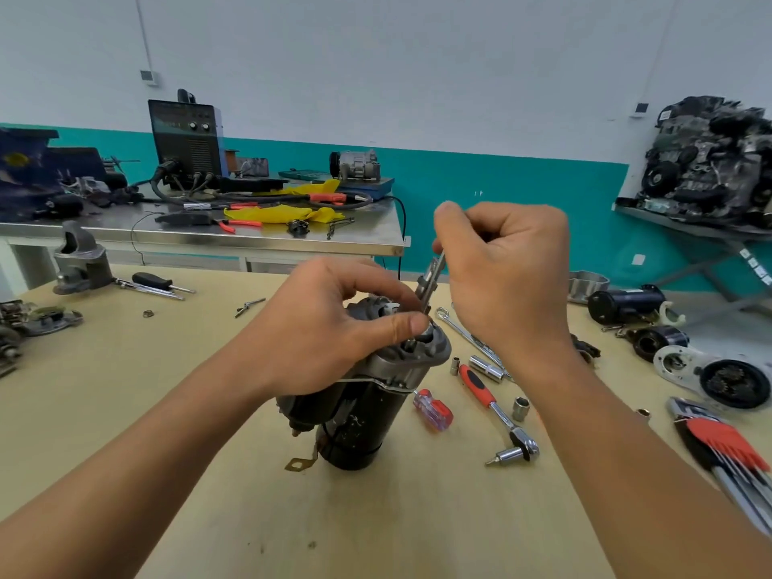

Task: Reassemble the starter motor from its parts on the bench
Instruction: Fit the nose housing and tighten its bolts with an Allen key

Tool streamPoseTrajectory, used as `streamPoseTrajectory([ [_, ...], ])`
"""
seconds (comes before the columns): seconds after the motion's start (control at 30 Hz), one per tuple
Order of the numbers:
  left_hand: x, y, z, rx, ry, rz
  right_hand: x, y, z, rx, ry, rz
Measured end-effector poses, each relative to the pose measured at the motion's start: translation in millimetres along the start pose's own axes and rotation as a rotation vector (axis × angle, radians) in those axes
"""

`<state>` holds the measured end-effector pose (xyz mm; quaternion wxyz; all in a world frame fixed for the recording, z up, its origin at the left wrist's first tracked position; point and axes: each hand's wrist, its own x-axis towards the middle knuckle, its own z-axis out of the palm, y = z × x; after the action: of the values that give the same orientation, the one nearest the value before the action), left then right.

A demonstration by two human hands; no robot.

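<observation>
The starter motor (pixel 367 411), black body with a grey metal upper housing, stands upright on the wooden bench (pixel 167 411). My left hand (pixel 334 328) rests on its top, thumb and fingers pinched at the opening in the housing. My right hand (pixel 505 269) is closed on a slim metal shaft piece (pixel 430 282) that slants down into the top of the motor. The shaft's lower end is hidden behind my left fingers. A grey nose housing (pixel 81 261) stands at the bench's far left.
A ratchet with red grip (pixel 497 407), loose sockets (pixel 520 408), a wrench (pixel 468 332) and a red screwdriver handle (pixel 432 409) lie right of the motor. Hex keys (pixel 727 449) and other motor parts (pixel 710 374) sit far right. A steel table (pixel 209 240) stands behind.
</observation>
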<state>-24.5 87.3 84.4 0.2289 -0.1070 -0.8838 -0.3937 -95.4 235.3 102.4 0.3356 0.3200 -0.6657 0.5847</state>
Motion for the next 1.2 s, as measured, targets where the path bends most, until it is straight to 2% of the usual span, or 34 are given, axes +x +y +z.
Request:
streamPoseTrajectory([
  [0.07, 3.7, 2.1, -2.8, 0.024, -0.056, 0.013, 3.3, 2.7, 0.2, 0.071, -0.055, 0.094],
  [0.17, 10.6, -0.2, -10.8, 0.078, -0.152, 0.000, 10.8, 9.2, -4.6, 0.443, -0.368, 0.394],
  [0.23, 12.9, -3.6, -14.3, 0.086, -0.180, -0.004, 13.7, 17.9, -10.0, 0.488, -0.585, 0.409],
  [0.3, 13.5, -4.6, -15.9, 0.079, -0.206, -0.008, 13.5, 24.1, -13.0, 0.459, -0.687, 0.378],
  [0.47, 20.6, -3.5, -22.2, 0.084, -0.307, -0.003, 9.6, 29.0, -7.3, 0.505, -0.606, 0.270],
  [0.63, 24.7, -5.8, -21.5, 0.040, -0.318, 0.033, 4.6, 35.7, -1.2, 0.640, -0.490, 0.326],
  [0.73, 24.0, -10.1, -20.8, -0.004, -0.317, 0.047, 4.2, 37.1, 0.9, 0.642, -0.520, 0.337],
  [0.9, 24.1, -10.3, -21.0, -0.052, -0.299, 0.080, 10.2, 38.2, -6.8, 0.573, -0.676, 0.283],
  [1.07, 26.7, -11.3, -21.8, -0.053, -0.321, 0.078, 13.1, 36.8, -11.7, 0.520, -0.658, 0.198],
  [1.2, 28.8, -10.7, -20.4, -0.057, -0.311, 0.084, 9.3, 36.3, -7.4, 0.624, -0.608, 0.173],
])
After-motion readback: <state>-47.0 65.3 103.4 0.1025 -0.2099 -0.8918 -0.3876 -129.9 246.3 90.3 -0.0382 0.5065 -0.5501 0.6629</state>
